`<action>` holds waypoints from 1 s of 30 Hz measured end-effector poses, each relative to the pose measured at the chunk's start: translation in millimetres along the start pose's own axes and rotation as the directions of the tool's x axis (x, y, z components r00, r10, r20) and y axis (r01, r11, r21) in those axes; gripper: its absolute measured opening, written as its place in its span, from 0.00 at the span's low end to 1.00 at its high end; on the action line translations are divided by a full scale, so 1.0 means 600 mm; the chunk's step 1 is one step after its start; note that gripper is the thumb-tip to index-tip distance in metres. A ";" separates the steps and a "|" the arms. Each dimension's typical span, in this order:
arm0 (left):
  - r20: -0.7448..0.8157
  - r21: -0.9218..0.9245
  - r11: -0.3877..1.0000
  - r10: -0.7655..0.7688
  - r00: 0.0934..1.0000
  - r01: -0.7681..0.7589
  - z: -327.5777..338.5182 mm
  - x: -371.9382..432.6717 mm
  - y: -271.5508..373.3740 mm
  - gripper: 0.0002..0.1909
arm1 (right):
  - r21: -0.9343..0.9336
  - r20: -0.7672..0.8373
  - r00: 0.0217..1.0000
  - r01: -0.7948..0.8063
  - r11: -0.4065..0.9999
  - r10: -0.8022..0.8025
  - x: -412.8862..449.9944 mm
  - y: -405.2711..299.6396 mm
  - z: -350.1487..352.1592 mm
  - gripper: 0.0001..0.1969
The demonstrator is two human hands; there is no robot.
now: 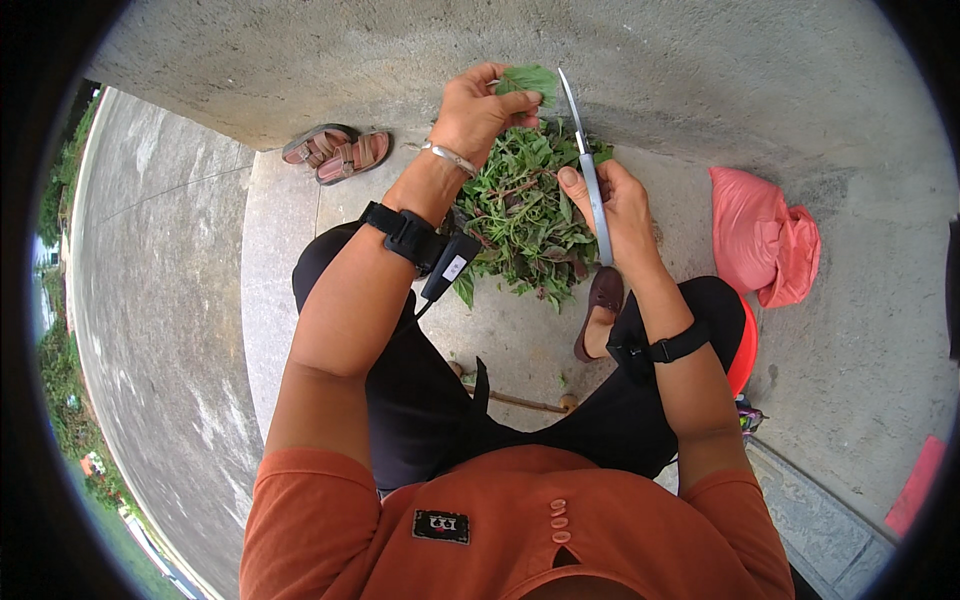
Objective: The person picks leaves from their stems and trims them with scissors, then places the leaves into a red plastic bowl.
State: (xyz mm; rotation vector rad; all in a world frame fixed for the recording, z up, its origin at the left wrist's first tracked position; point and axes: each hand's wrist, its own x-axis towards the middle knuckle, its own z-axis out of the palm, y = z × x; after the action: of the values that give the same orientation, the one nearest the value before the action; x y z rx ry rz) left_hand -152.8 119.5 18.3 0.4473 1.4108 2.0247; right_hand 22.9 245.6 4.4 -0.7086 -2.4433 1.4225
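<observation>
Pinched between the thumb and fingers of my left hand [480, 109] is a green leaf [529, 82], held up in front of the wall. My right hand [628, 206] grips a knife [595, 187] by its long grey handle, thumb raised beside it. The narrow blade points up and away, its tip just right of the leaf and apart from it. Below both hands, a heap of leafy greens [525, 217] with some reddish stems and purplish leaves lies on the concrete floor between my knees.
Brown sandals [337, 154] lie by the wall corner at the left. A pink-red plastic bag [757, 236] rests against the concrete wall [675, 75] on the right. Part of a red plastic rim [745, 345] shows beside my right knee. My maroon shoe [604, 292] is close to the heap.
</observation>
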 end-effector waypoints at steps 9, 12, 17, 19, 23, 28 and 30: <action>0.071 0.062 0.998 0.009 0.997 -0.014 0.007 -0.004 -0.001 0.15 | -0.080 -0.019 1.000 0.021 0.997 -0.022 -0.001 0.000 0.001 0.26; 0.072 0.042 0.999 0.019 0.997 -0.022 0.003 0.000 -0.005 0.13 | 0.009 -0.051 0.999 0.015 1.000 -0.015 -0.001 0.004 0.002 0.28; 0.063 -0.012 1.000 0.008 0.998 -0.007 0.003 -0.003 -0.003 0.08 | 0.027 -0.131 0.990 0.061 0.998 -0.057 0.001 0.003 0.001 0.31; 0.065 -0.018 1.000 0.004 0.998 -0.003 0.005 -0.006 0.000 0.08 | 0.014 -0.129 0.988 0.088 0.996 -0.085 0.001 -0.002 0.000 0.31; 0.106 0.022 1.000 0.001 0.994 -0.003 0.006 -0.007 0.003 0.07 | -0.006 -0.079 0.994 0.071 0.997 -0.071 -0.002 -0.003 -0.001 0.31; 0.122 0.111 0.994 0.000 0.993 -0.014 0.008 -0.006 0.001 0.06 | 0.015 -0.075 0.994 0.078 0.997 -0.076 -0.003 -0.007 -0.003 0.31; 0.113 0.153 0.988 0.004 0.994 -0.021 0.013 -0.009 0.004 0.07 | 0.013 -0.072 0.995 0.077 0.997 -0.076 -0.003 -0.008 -0.005 0.31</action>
State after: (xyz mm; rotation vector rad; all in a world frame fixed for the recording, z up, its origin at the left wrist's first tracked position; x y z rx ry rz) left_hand -145.1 120.9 23.6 0.6281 1.5033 1.8768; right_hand 24.1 245.2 10.2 -0.6443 -2.3757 1.3623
